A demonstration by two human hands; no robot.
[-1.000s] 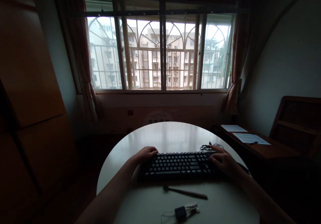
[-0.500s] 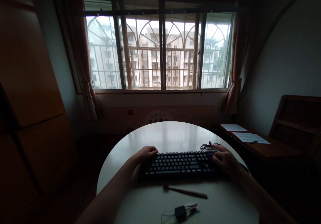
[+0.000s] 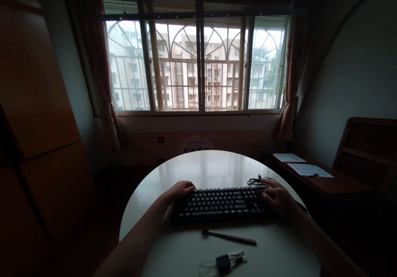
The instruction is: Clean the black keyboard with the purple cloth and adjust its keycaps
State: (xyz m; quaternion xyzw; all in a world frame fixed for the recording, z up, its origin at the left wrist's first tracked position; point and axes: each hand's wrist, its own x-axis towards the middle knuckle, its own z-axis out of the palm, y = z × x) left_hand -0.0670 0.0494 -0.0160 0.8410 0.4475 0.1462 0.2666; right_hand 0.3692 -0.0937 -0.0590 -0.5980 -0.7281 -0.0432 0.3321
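Note:
A black keyboard (image 3: 217,202) lies flat on the round white table (image 3: 173,173). My left hand (image 3: 180,190) is closed round its left end, the thumb near the top corner. At the opposite end my right hand (image 3: 277,196) grips the keyboard, its fingers bent over the edge. By the right fingertips shows a small dark purple patch (image 3: 259,191); I cannot make out what it is. Just beyond that hand, a bundled black cable (image 3: 254,181) rests on the table. A toothbrush (image 3: 231,237) lies in front of the keyboard, apart from both hands.
Nearest to me is a small dark block (image 3: 223,263) with white cords (image 3: 238,256). At the right stands a wooden surface (image 3: 344,184) bearing papers (image 3: 310,170) and a pen (image 3: 314,175). A wooden cabinet (image 3: 46,103) is at the left, a barred window beyond the table.

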